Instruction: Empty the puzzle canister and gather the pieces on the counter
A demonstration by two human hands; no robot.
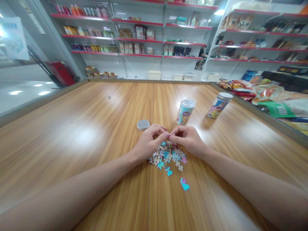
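Note:
Above a heap of jigsaw puzzle pieces (166,155), my left hand (154,138) and my right hand (189,139) meet at their fingertips. Between them is a small pinkish puzzle piece (171,135), pinched from both sides and partly covered by the fingers. The heap mixes blue, pink and plain beige pieces, some lying face down. One blue and pink edge piece (184,184) lies apart, nearer to me. Just beyond my left hand is a round silver lid (143,124). Behind my right hand stands an uncovered clear canister (185,111) with a cartoon label.
A second cartoon canister (219,105), with its lid on, stands farther right on the wooden table (72,154). A tiny object (109,97) lies at the far left. Packaged goods (271,93) sit past the right edge, and stocked shelves (139,40) line the back.

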